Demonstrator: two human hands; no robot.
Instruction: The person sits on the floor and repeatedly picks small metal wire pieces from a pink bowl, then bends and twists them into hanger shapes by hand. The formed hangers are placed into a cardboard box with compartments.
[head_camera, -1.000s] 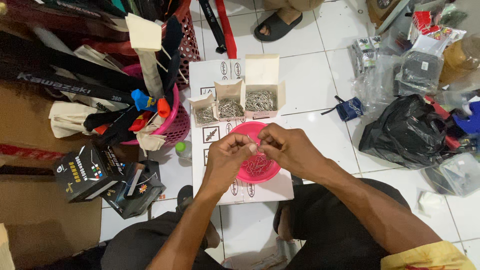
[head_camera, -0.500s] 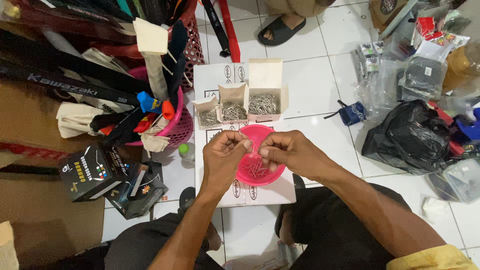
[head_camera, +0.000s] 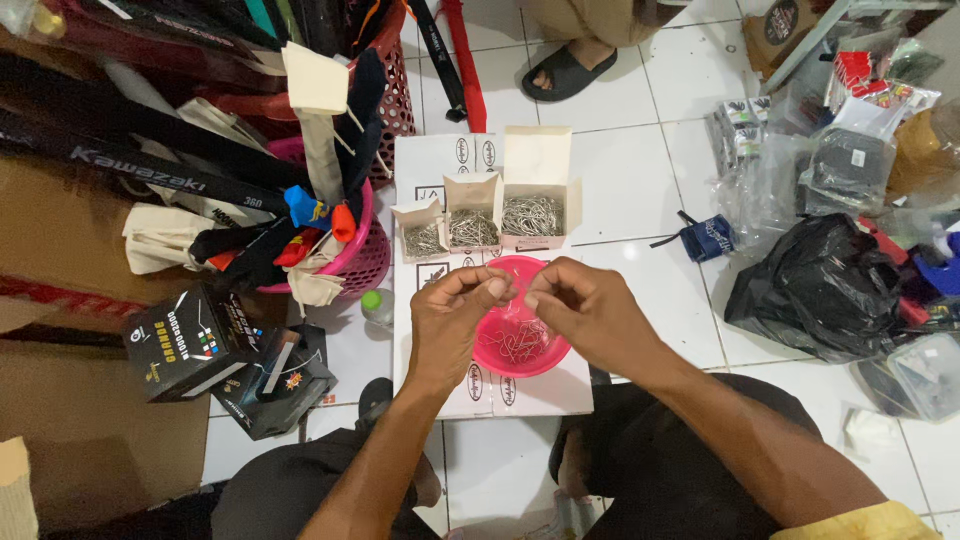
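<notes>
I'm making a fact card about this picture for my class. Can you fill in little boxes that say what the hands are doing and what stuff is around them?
Left hand: fingertips pinched, meeting the right hand above the bowl
Right hand: fingertips pinched on something too small to tell
Pink bowl: under both hands, holds thin metal wire pieces
Small open boxes: three in a row, full of metal pieces, behind the bowl
White cardboard sheet: lies flat on the tiled floor, under bowl and boxes
Pink basket: left side, stuffed with bags and handles
Black plastic bag: right side, on floor

You are viewing under even, bright overhead light; shadows are lying soft, tiles are glaring faintly, edges are bending slightly.
</notes>
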